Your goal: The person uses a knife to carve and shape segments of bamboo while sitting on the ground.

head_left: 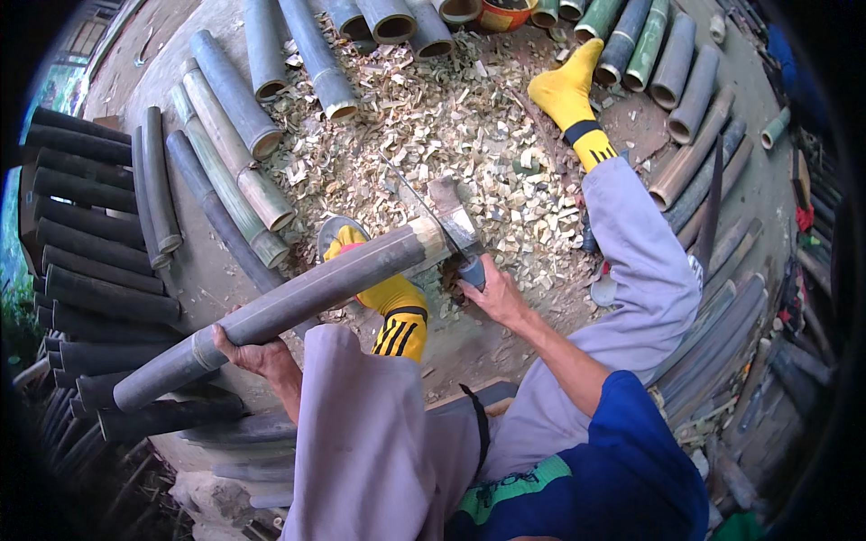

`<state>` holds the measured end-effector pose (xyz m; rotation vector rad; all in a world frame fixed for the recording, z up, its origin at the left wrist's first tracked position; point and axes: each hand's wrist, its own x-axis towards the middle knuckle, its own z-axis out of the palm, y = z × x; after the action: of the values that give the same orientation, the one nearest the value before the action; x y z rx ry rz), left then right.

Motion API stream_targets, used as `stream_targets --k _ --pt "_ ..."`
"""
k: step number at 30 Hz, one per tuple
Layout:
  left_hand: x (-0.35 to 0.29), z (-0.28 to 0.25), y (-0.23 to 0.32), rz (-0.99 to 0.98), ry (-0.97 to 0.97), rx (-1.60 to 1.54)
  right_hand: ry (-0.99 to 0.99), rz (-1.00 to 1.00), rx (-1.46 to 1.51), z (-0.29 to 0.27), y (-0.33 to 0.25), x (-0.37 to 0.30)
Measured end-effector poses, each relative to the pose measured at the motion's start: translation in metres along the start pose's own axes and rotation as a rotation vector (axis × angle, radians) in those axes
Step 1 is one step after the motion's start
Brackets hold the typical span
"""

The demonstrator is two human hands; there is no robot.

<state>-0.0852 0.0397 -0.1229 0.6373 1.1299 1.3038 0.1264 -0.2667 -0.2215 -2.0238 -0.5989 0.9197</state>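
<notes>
The person's left hand (260, 358) grips a long, dark grey bamboo tube (307, 302) toward its lower-left end, fingers wrapped under it. The tube slants from that lower-left end up to the right, so its pale, pared end points away from the left hand and toward the right hand (498, 295), which is much the nearer of the two to that end. The right hand is closed around the grey handle of a broad metal blade (462, 233); the blade overlaps the pale end in this view, and whether the two touch cannot be told.

The tube passes over the left foot in its yellow sock (403, 307), just beyond the raised knee in pale grey trousers (361, 424); foot and knee crowd the space between the hands. The other leg stretches out to the upper right. Past the blade spreads a thick litter of pale wood chips (424, 117). Cut bamboo sections (230, 90) fan around it on both sides, and dark bamboo lengths (108, 293) are stacked at far left.
</notes>
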Motion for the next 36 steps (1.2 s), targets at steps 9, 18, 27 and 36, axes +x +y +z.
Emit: stream_targets --k 9,18,27,36 --pt "-0.011 0.008 -0.012 0.047 0.176 -0.013 -0.032 0.092 0.039 0.0 -0.009 0.0" --pt "-0.019 0.005 -0.01 0.089 0.153 0.029 -0.02 0.088 -0.012 0.0 -0.011 0.0" --pt "-0.033 0.027 0.002 0.143 0.178 0.013 0.022 0.1 0.025 0.001 -0.014 -0.001" --pt "-0.059 0.049 0.035 0.193 0.024 -0.042 0.037 0.017 0.009 0.005 -0.005 0.0"
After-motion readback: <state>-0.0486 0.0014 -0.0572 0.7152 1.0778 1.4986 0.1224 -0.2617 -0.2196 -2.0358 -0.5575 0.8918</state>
